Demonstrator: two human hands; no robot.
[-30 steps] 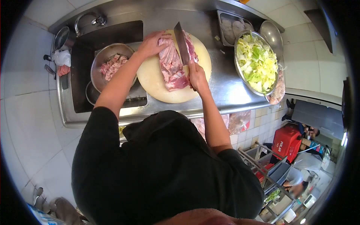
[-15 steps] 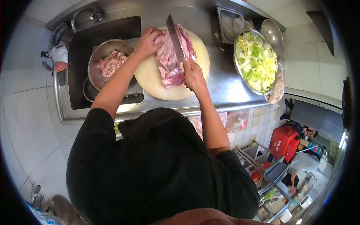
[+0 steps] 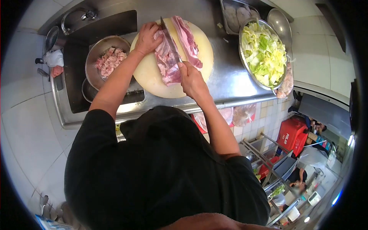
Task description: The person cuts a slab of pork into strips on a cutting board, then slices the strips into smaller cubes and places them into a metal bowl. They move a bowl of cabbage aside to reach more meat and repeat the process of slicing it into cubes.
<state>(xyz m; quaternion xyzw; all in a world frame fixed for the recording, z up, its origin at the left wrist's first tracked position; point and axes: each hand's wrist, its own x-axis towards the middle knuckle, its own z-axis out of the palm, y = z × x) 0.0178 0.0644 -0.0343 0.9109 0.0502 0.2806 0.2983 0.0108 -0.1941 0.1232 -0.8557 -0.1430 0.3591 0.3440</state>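
A round, pale cutting board (image 3: 147, 78) lies on the steel counter. On it are a slab of raw meat (image 3: 164, 61) and, to its right, a separate long strip of meat (image 3: 186, 40). My right hand (image 3: 193, 79) is wrapped round the handle of a cleaver (image 3: 171, 41). The blade points away from me, along the slab's right side. My left hand (image 3: 147, 39) holds the slab down at its far left edge with fingers bent; the fingertips are partly hidden.
In the sink (image 3: 73, 92) at left stands a metal bowl (image 3: 92, 63) with cut meat pieces (image 3: 111, 62). To the right is a big bowl of chopped leafy greens (image 3: 264, 55), near a metal tray (image 3: 234, 17). A red cooler (image 3: 292, 136) and other people are farther off.
The right-hand strip now lies apart from the slab, with a gap between them. The cleaver and my right hand have shifted left, and my left hand slightly left and away from me.
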